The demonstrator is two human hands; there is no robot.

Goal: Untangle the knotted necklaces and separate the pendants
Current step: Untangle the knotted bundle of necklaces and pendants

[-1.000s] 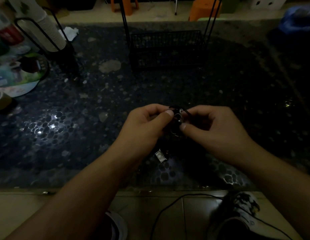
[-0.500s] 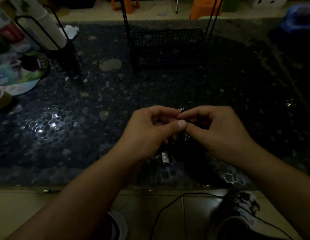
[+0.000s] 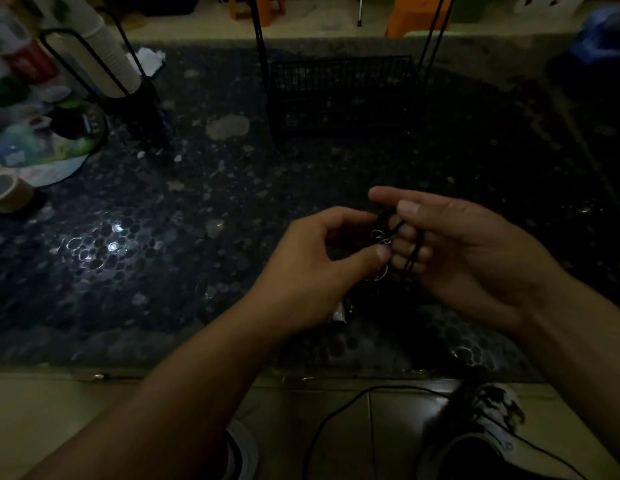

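My right hand has opened up since a moment ago: half a second back both hands were pinched tight together over the knot, and now my right index finger and thumb reach forward while the lower fingers curl with the black cords draped across them. My left hand has dropped slightly, its thumb and forefinger pinching at the small silver rings where the tangle sits, held above the tabletop between my two hands. I judge this means I have pulled a loop wider and am looking for the strand to draw through; the knot is not out yet.

Both forearms come in from the near edge, wrists raised, hands close but no longer pressed together. Below my left hand a small pale pendant hangs or lies near the dark speckled table; I cannot tell which in this dim light. Further off stand a black wire basket, a cup holder with stacked cups and a roll of tape at the left edge.
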